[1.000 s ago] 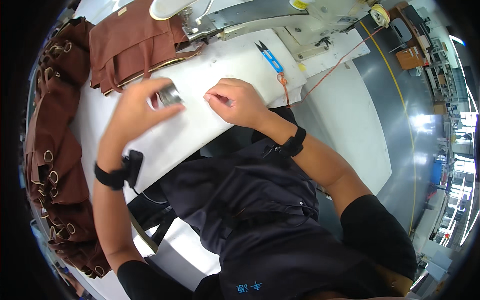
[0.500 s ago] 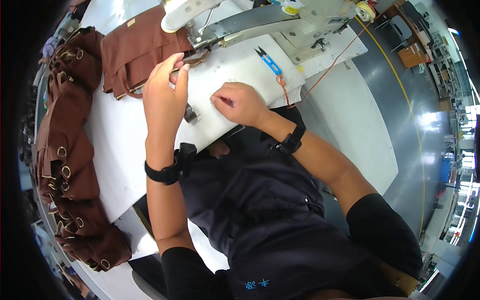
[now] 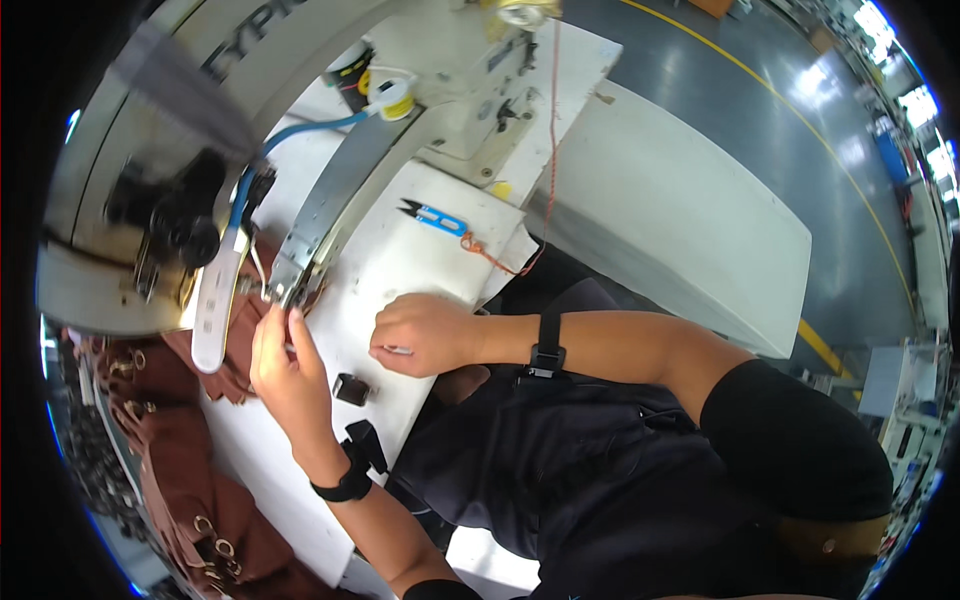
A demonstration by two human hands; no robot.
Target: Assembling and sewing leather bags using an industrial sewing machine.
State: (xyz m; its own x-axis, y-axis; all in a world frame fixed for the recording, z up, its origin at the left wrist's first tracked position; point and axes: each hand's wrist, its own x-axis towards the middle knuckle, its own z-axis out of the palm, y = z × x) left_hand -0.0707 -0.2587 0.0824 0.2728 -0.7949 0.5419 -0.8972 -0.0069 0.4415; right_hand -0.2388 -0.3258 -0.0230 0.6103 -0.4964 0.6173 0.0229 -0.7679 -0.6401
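My left hand [image 3: 290, 375] reaches up to the metal end of the sewing machine's lower arm [image 3: 292, 278]. Its fingers are stretched out, with the thumb apart from them and the tips at that metal end. To the right, my right hand [image 3: 425, 335] rests closed above the white table [image 3: 340, 440]. A small pale glint shows at its curled fingers; what they hold, if anything, I cannot make out. Between my hands and nearer to me lies a small dark metallic piece [image 3: 351, 389]. A brown bag [image 3: 235, 335] lies partly hidden behind the left hand and the machine.
Blue thread snips [image 3: 435, 217] lie on the table beyond my right hand, beside an orange thread [image 3: 490, 255]. The sewing machine's head [image 3: 150, 200] looms at the upper left. More brown bags [image 3: 205, 490] line the left edge. A white side surface [image 3: 670, 210] extends right.
The view has shifted left, bringing the machine's head into sight. My left hand has come to the end of the machine's lower arm. The right hand stays closed, now turned knuckles up.
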